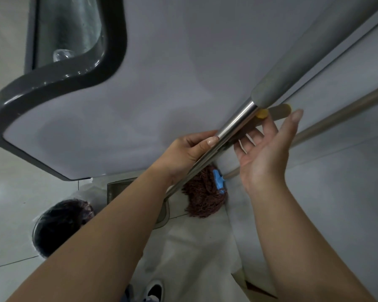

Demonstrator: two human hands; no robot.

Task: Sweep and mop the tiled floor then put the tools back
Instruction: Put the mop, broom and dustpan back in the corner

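- Nearest us, our left hand [190, 149] grips the steel handle [234, 125], thumb on top; we keep that grip firm.
- Our right hand [264, 149] is spread open, holding nothing, just beside the handle; it can steady the lean.
- Farther down, the mop head [203, 197] rests on the tiled floor [13, 214] by the wall [347, 182]; we judge this the putting-back step, so ease the handle against the wall.
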